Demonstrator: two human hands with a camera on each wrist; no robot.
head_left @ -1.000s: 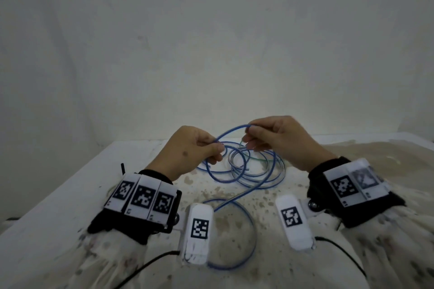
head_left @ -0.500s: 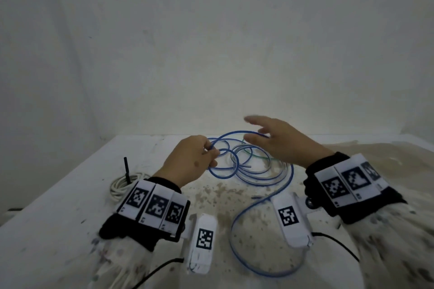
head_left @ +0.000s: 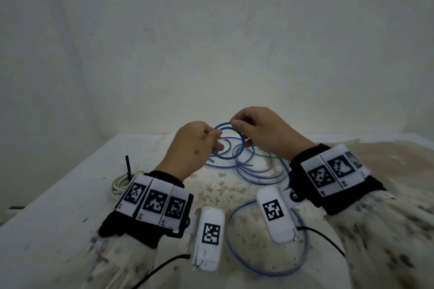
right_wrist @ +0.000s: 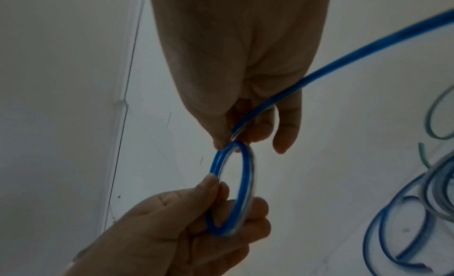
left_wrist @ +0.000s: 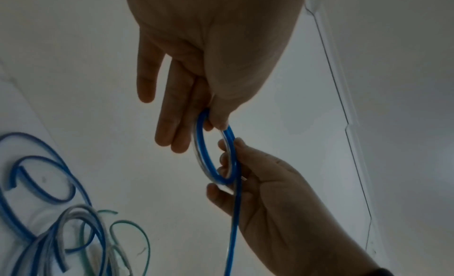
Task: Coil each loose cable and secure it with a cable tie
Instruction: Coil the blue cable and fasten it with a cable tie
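both hands up above the table (head_left: 70,195), working one blue cable (head_left: 229,128). left hand (head_left: 192,148) pinches the near-left side of a small blue loop between thumb and fingers; in the right wrist view the loop (right_wrist: 233,189) sits in the left hand (right_wrist: 176,231) fingertips, thumb on the outer rim, loop standing on edge. right hand (head_left: 263,134) pinches the top of the same loop with thumb and forefinger, other fingers loosely curled below. in the left wrist view the loop (left_wrist: 216,154) hangs between the two hands, left hand (left_wrist: 209,57) thumb pressing at its upper end, right hand (left_wrist: 282,212) fingertips on its far side, the loose tail running down along the right palm. loop looks like two turns, stacked close.

tail of the cable drops from the right hand and lies on the table in a wide ring (head_left: 265,272) near the body, passing under the right wrist camera. just beyond and below the hands a pile of other loose cables (head_left: 253,171), blue, grey and green, lies on the table, apart from the held loop. a white coiled cable (head_left: 117,183) with a black tie (head_left: 128,166) standing up in it sits at the left, partly hidden by the left wristband. table top stained brown in the middle and at the right.
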